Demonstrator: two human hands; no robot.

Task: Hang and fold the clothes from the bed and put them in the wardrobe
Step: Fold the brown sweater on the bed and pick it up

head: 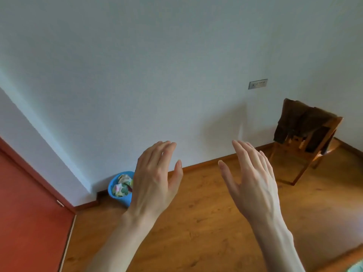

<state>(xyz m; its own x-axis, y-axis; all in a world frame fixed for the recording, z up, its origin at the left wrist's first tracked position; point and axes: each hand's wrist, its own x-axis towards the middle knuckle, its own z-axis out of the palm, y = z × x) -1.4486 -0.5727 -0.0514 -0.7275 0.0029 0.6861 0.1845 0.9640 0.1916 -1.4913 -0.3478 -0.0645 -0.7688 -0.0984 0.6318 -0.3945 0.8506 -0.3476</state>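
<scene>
My left hand (155, 177) and my right hand (253, 181) are raised in front of me, backs toward the camera, fingers straight and empty. They hover over the wooden floor, apart from each other. A dark brown garment (300, 122) hangs over the back of a wooden chair (326, 146) at the right, near the wall. The bed and the wardrobe are out of sight. A sliver of pale cloth (356, 267) shows at the bottom right corner.
A blue bucket (117, 195) holding crumpled patterned cloth stands against the white wall, partly behind my left hand. A red-brown door (29, 222) fills the lower left. A switch plate (257, 84) sits on the wall. Wooden floor (196, 222) spreads below my arms.
</scene>
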